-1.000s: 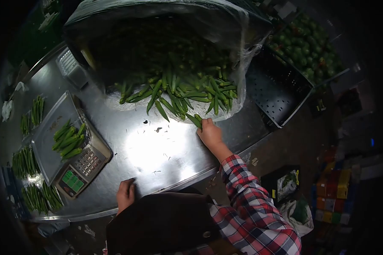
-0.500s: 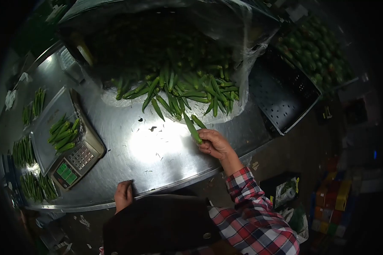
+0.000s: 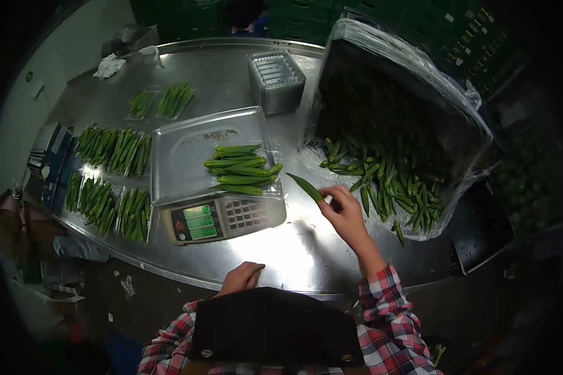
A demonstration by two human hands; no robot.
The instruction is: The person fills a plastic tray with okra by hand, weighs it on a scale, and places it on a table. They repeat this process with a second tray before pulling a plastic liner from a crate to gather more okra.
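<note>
My right hand (image 3: pixel 346 214) pinches one okra pod (image 3: pixel 304 187) by its stem end, and the pod's tip points up and left toward the scale. A loose bunch of okra (image 3: pixel 244 165) lies on a clear tray on the pan of the digital scale (image 3: pixel 197 220). My left hand (image 3: pixel 241 277) rests at the table's front edge with its fingers curled together; a dark bit shows at the fingertips, too small to name. To the right, a pile of okra (image 3: pixel 394 187) spills from the plastic-lined box (image 3: pixel 403 40).
Packs of okra (image 3: pixel 112 150) stand left of the scale, with smaller packs (image 3: pixel 176 100) behind. A stack of clear trays (image 3: pixel 275 78) is at the back of the metal table (image 3: pixel 216 72). A black crate (image 3: pixel 478 231) sits at the right.
My right hand has carried the okra pod away from the pile toward the scale. The view has swung left, and my left hand stays at the table edge.
</note>
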